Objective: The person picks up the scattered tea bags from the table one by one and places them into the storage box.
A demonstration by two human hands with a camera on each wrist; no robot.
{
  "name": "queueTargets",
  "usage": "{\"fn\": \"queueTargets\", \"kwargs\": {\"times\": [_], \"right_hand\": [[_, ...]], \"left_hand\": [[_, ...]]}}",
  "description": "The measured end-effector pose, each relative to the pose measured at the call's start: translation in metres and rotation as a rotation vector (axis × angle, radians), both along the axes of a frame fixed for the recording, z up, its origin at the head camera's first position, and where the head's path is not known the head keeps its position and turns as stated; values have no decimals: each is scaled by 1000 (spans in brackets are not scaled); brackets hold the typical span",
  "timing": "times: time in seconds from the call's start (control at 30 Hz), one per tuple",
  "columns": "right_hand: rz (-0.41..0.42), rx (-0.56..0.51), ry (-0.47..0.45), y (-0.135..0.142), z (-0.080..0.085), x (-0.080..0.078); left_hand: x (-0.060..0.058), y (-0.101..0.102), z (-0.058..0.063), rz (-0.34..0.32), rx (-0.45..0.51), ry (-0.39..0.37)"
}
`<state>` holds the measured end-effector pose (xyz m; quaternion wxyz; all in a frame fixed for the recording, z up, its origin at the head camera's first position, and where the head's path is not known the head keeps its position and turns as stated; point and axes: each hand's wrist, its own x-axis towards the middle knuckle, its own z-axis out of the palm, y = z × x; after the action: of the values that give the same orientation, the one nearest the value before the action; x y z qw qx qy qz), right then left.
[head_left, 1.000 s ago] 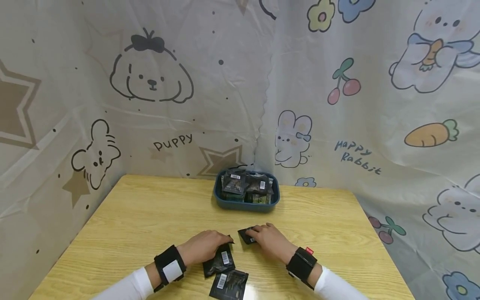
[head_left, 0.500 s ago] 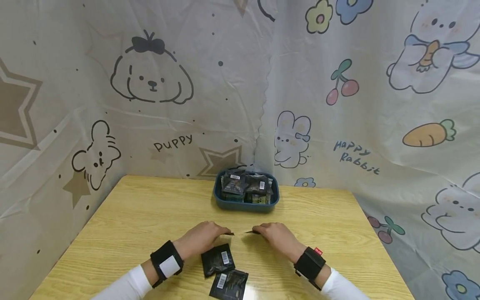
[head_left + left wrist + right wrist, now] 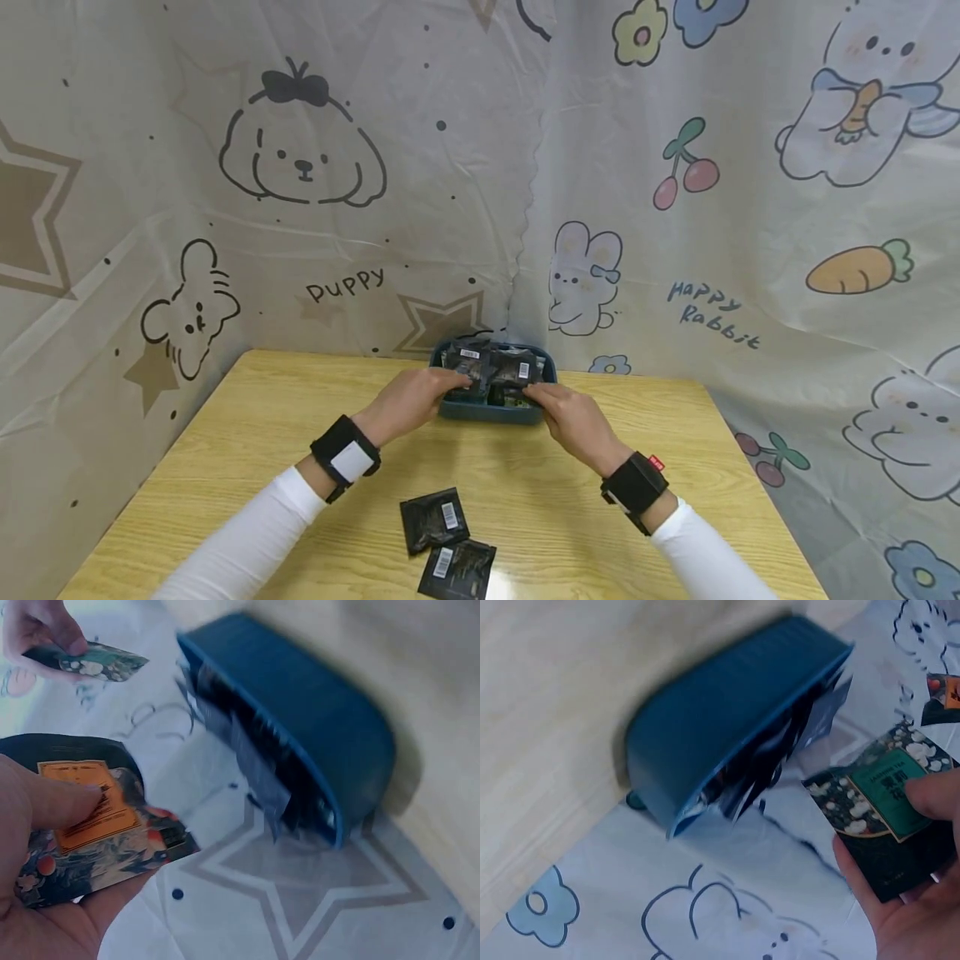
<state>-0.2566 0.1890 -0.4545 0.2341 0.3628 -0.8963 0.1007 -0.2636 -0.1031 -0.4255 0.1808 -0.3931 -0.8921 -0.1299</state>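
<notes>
My left hand (image 3: 408, 406) pinches a tea sachet (image 3: 97, 862) with an orange label and a floral print, thumb on its printed face. In my right hand (image 3: 581, 427) is another tea sachet (image 3: 881, 791), dark with white flowers and a green label that reads jasmine tea. Both hands are at the near side of a blue oval basket (image 3: 491, 412), left hand at its left end and right hand at its right end. Inside the basket lie several black sachets (image 3: 514, 367) with white barcode labels, some standing above the rim in the wrist views.
Two more black sachets lie barcode side up on the wooden table, one sachet (image 3: 433, 520) overlapping the other sachet (image 3: 459, 571) at the corner. A printed cloth (image 3: 450, 167) hangs right behind the basket at the table's back edge.
Both hands have lifted their sachets off the table and moved forward to the basket. The two sachets at the front have stayed in place.
</notes>
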Motion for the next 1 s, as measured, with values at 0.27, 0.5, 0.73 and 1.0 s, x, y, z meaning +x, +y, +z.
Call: {"fn": "queueTargets", "kwargs": {"times": [0.27,0.5,0.73,1.0], "right_hand": [[-48,-38,41,-1,9,-45],[-100,-61,8,-6,-2,-74],[-81,-10,-96,-10,-15,-85],[-120,149,-377,-10,-22,-76]], "left_hand": [[-47,17,6,58,13,26],[-83,35,-11,75,19,39],[-98,41,-33,107,-37,-98],[-101,35,-55,116,-199,-301]]}}
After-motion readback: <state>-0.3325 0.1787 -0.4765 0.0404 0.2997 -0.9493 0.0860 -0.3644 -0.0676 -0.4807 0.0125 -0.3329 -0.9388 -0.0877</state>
